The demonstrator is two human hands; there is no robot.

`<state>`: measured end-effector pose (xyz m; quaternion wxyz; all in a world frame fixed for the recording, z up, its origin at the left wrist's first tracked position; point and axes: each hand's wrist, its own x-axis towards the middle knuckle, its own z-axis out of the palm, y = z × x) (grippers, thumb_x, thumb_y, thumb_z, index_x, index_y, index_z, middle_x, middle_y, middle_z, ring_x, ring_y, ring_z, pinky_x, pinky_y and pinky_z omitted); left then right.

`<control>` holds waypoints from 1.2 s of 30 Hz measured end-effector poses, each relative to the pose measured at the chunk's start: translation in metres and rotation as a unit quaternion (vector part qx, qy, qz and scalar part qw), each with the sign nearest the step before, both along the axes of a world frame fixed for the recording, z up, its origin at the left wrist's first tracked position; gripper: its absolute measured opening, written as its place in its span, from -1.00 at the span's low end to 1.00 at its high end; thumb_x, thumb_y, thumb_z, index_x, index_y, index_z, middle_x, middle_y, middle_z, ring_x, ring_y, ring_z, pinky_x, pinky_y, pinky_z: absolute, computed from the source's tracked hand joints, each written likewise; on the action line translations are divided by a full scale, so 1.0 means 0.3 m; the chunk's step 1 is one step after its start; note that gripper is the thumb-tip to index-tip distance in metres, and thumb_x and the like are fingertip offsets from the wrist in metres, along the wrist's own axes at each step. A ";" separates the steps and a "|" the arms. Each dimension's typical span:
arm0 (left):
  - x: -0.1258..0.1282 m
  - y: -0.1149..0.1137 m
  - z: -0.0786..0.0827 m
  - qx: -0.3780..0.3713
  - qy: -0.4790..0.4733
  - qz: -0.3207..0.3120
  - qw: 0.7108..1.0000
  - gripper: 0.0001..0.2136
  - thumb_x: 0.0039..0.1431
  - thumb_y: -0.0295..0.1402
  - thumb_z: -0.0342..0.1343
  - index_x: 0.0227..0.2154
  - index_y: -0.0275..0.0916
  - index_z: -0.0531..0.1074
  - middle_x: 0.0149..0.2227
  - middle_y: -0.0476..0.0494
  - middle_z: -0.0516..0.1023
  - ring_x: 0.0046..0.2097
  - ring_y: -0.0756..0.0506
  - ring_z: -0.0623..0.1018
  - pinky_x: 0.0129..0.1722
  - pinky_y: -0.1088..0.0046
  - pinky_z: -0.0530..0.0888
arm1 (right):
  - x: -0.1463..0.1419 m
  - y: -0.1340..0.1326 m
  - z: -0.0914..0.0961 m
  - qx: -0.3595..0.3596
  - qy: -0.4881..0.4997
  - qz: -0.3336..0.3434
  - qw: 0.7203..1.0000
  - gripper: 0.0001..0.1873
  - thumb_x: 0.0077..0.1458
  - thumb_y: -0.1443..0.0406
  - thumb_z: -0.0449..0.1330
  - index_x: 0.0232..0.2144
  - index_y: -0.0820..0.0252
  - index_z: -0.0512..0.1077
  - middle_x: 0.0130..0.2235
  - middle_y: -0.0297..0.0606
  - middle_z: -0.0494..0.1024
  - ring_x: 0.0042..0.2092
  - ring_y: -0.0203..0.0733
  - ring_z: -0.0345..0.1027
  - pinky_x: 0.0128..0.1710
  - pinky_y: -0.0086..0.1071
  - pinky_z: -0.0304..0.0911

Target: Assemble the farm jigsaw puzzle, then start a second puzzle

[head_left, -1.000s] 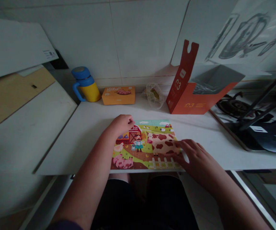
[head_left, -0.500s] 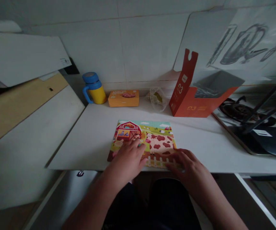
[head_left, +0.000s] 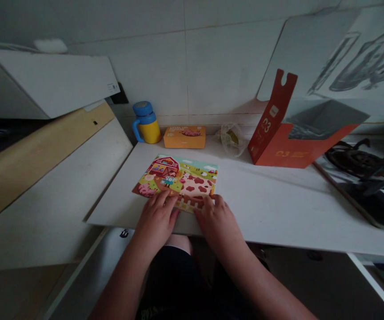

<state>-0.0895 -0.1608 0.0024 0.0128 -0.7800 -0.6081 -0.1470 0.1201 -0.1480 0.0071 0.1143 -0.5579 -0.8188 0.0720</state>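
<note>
A farm-scene jigsaw puzzle (head_left: 195,182) lies flat on the white table, slightly turned, with a red barn, a spotted cow and a white fence on it. My left hand (head_left: 158,213) is at its front edge, fingertips curled onto the lower left part and the thumb by the edge. My right hand (head_left: 217,218) grips the front right corner, fingers bent over the top. The hands hide parts of the puzzle's lower border, and both thumbs are partly out of sight.
Along the wall stand a blue and yellow mug (head_left: 149,124), an orange box (head_left: 184,137), a clear plastic bag (head_left: 231,140) and an open red box (head_left: 285,144). A gas stove (head_left: 362,178) is at the right. White panels (head_left: 78,195) lean at the left.
The puzzle has slid away from the table's front edge and turned a little clockwise. My left hand has come off the middle of the picture to its front edge; my right hand stays by the corner.
</note>
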 end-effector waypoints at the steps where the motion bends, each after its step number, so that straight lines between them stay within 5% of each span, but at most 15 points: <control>1: -0.031 0.006 0.001 0.006 0.006 0.010 1.000 -0.66 0.42 -0.37 0.13 0.20 -0.17 0.54 0.28 -0.34 0.51 0.30 -0.36 0.51 0.35 -0.07 0.45 | -0.032 0.000 0.008 -0.007 -0.004 0.012 1.000 -0.70 0.42 0.31 0.12 0.05 0.20 0.59 0.10 0.13 0.57 0.08 0.19 0.43 0.00 -0.03 0.44; 5: -0.150 0.020 0.014 0.019 0.051 0.069 0.996 -0.69 0.44 -0.35 0.06 0.11 -0.20 0.60 0.18 -0.38 0.57 0.16 -0.38 0.58 0.19 -0.06 0.56 | -0.114 0.026 0.063 -0.057 0.017 0.072 0.996 -0.67 0.42 0.28 0.14 0.12 0.26 0.55 0.01 0.12 0.63 0.00 0.12 0.50 -0.02 -0.08 0.42; 8: -0.190 0.008 0.023 0.030 0.071 0.101 0.992 -0.74 0.44 -0.32 0.07 -0.02 -0.26 0.63 0.13 -0.42 0.59 0.11 -0.41 0.60 0.16 -0.11 0.57 | -0.103 0.116 0.108 -0.100 0.041 0.053 0.993 -0.66 0.47 0.15 0.12 0.04 0.23 0.57 -0.09 -0.01 0.69 -0.08 0.03 0.55 -0.04 -0.18 0.39; 12: -0.126 -0.036 0.011 0.033 0.010 0.033 0.999 -0.75 0.42 -0.30 0.15 0.05 -0.22 0.58 0.17 -0.35 0.58 0.19 -0.36 0.56 0.26 -0.07 0.51 | -0.043 0.293 0.106 -0.032 -0.004 -0.032 0.999 -0.61 0.44 0.15 0.13 0.10 0.33 0.51 0.09 0.10 0.63 0.12 0.12 0.46 0.13 -0.16 0.29; 16: -0.022 -0.070 -0.015 0.024 -0.045 -0.015 0.999 -0.71 0.38 -0.30 0.24 0.12 -0.17 0.53 0.23 -0.29 0.54 0.27 -0.32 0.52 0.31 -0.04 0.49 | -0.023 0.383 0.058 -0.050 -0.023 -0.019 0.998 -0.55 0.43 0.16 0.14 0.22 0.31 0.43 0.16 0.10 0.58 0.19 0.11 0.41 0.17 -0.18 0.27; 26: -0.091 -0.107 -0.019 0.025 -0.040 0.013 0.999 -0.69 0.35 -0.27 0.30 0.10 -0.15 0.54 0.23 -0.29 0.55 0.24 -0.35 0.54 0.29 -0.08 0.50 | -0.053 0.329 0.029 -0.029 -0.040 -0.017 0.999 -0.47 0.38 0.05 0.21 0.24 0.23 0.43 0.26 0.12 0.46 0.26 0.19 0.30 0.17 -0.09 0.30; 31: -0.112 -0.123 -0.002 0.017 -0.036 0.015 0.999 -0.70 0.37 -0.29 0.25 0.12 -0.15 0.54 0.21 -0.28 0.57 0.24 -0.32 0.54 0.30 -0.05 0.50 | -0.051 0.325 0.024 -0.028 -0.025 -0.025 0.999 -0.51 0.42 0.08 0.15 0.21 0.27 0.44 0.15 0.11 0.54 0.18 0.16 0.35 0.16 -0.09 0.30; 36: -0.229 -0.152 0.002 0.019 -0.047 0.024 0.998 -0.73 0.42 -0.30 0.16 0.12 -0.14 0.55 0.22 -0.27 0.56 0.26 -0.27 0.54 0.32 0.05 0.49 | -0.065 0.247 0.028 -0.032 -0.029 0.020 0.999 -0.62 0.43 0.11 0.17 0.10 0.24 0.53 0.09 0.07 0.55 0.14 0.11 0.37 0.10 -0.12 0.33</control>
